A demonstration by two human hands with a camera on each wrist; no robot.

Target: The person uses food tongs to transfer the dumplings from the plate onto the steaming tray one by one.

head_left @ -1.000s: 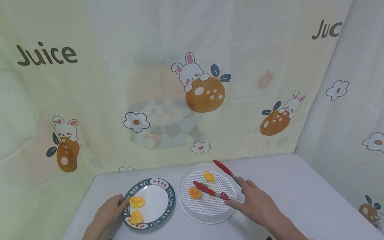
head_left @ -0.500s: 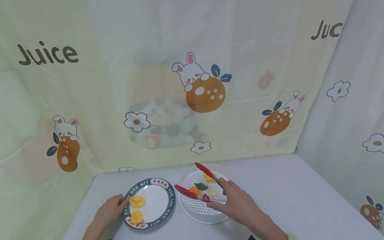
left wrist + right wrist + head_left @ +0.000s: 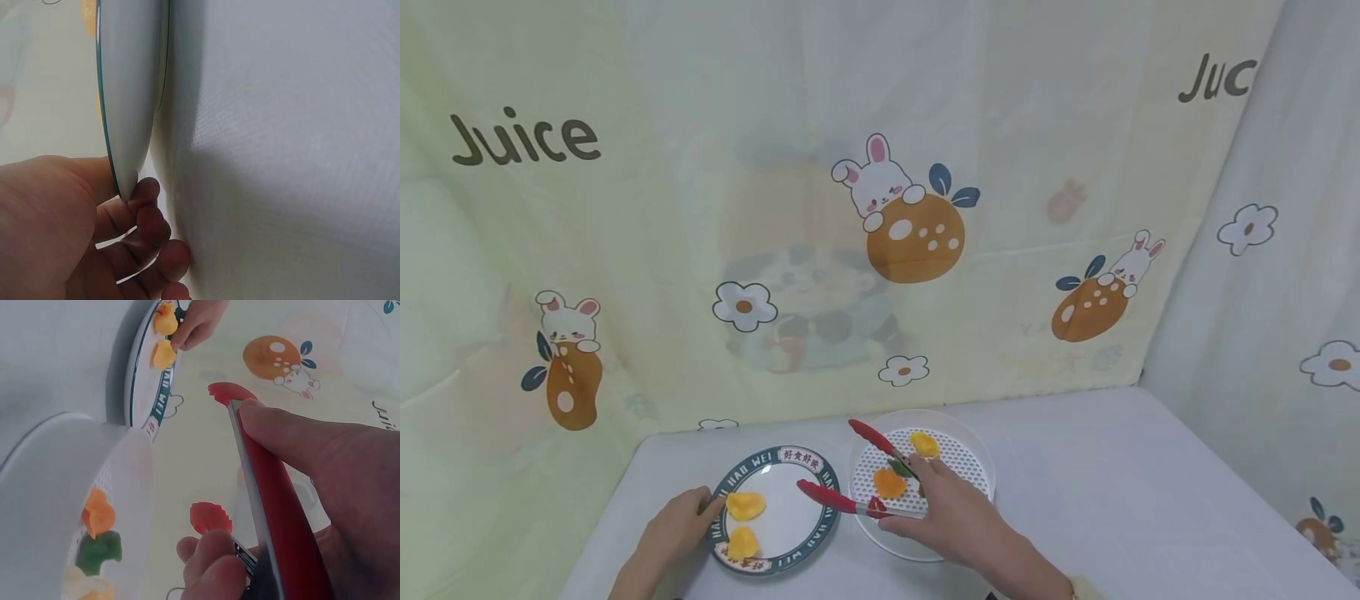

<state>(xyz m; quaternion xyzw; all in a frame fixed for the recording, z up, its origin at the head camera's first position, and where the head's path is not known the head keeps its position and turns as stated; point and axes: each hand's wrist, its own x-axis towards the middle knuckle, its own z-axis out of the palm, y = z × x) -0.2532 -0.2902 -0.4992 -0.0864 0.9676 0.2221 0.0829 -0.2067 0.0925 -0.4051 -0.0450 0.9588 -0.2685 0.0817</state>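
Note:
My left hand [image 3: 673,529] pinches the left rim of a round plate [image 3: 793,508] with a dark green lettered border. In the left wrist view, the thumb lies over the rim and fingertips [image 3: 150,187] are beneath it. Two yellow dumpling-shaped pieces [image 3: 744,525] lie on the plate's left side. My right hand [image 3: 955,517] holds red-tipped metal tongs [image 3: 827,496], spread wide with nothing between the tips. One tip overlaps the plate's right side in the head view. Under the tongs, a white perforated steamer basket [image 3: 966,467] holds an orange piece [image 3: 890,483], a green one [image 3: 99,552] and a yellow one [image 3: 925,444].
A pale piece [image 3: 76,581] also lies in the basket, partly out of frame. Plate and basket stand side by side on a white-covered table [image 3: 1075,475]. A printed curtain [image 3: 805,208] rises behind the table's far edge, with another at the right.
My right hand has carried the spread tongs leftward, from over the basket toward the plate. The left hand and plate have stayed in place.

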